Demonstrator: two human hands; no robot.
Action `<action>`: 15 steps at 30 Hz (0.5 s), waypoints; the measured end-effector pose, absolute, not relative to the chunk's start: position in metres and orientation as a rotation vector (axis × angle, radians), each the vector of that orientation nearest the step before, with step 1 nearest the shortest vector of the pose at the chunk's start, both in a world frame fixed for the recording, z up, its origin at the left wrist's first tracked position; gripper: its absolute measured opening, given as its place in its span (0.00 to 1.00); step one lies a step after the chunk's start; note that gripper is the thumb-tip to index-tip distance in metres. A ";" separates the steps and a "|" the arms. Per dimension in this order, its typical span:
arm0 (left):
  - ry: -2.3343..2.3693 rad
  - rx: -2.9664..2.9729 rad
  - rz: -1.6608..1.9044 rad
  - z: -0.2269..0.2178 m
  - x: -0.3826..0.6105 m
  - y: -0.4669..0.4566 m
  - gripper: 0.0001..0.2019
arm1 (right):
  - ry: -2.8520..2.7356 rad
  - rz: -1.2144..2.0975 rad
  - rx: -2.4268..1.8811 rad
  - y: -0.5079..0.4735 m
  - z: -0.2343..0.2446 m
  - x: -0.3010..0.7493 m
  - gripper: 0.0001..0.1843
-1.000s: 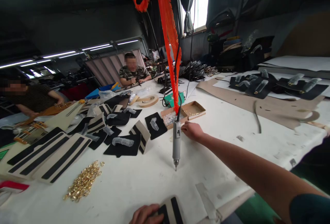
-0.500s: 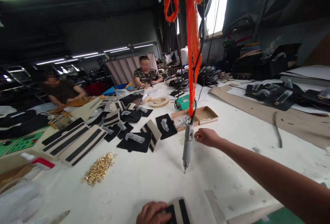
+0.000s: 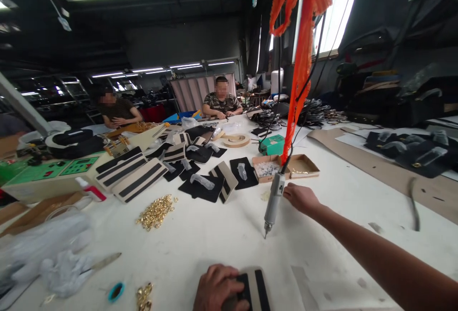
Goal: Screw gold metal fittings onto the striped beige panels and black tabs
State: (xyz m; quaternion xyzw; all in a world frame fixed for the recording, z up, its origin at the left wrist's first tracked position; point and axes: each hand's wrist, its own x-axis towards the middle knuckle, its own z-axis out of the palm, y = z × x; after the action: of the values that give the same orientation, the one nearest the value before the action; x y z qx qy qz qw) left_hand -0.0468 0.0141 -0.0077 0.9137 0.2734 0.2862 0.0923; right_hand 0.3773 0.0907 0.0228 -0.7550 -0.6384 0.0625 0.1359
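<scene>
Grey power driver (image 3: 275, 199) hangs tip-down over the bench (image 3: 214, 234) from an orange strip (image 3: 299, 72), R hand (image 3: 301, 198) just beside it w/ fingers curled (can't tell if its grip pinches anything), small cardboard trays (image 3: 308, 174) just beyond. L hand (image 3: 217, 286) has its grip clamped over the L end of a black-and-beige striped panel (image 3: 258, 286) on the bench, w/ a pile of gold fittings (image 3: 155, 212) off to the L.

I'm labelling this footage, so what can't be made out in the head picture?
Head view: the panel, partly covered by the left hand and cut off by the bottom edge.
Head view: whether the right hand holds anything; its own curled fingers hide that.
Head view: what the white bits are; too small.
</scene>
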 end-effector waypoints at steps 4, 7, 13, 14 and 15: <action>0.919 2.623 0.801 0.004 -0.039 0.002 0.13 | -1.763 0.145 -2.211 0.087 0.023 0.373 0.14; 1.077 2.443 0.813 0.014 -0.030 -0.011 0.12 | -1.678 0.172 -2.235 0.072 0.025 0.375 0.15; 1.080 2.300 0.765 0.019 -0.025 -0.018 0.11 | -1.732 0.574 -2.081 -0.006 0.029 0.338 0.16; 1.081 2.297 0.755 0.018 -0.025 -0.018 0.11 | -1.735 0.697 -1.991 -0.021 0.031 0.323 0.16; 1.081 2.302 0.745 0.018 -0.025 -0.018 0.11 | -1.741 0.797 -1.902 -0.035 0.034 0.305 0.16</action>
State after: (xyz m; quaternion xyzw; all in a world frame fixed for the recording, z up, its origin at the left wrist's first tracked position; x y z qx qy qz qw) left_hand -0.0252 -0.0176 0.0178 0.8424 0.3958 0.2728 0.2434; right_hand 0.3054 -0.0351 0.0341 -0.6876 -0.6293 0.2881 0.2197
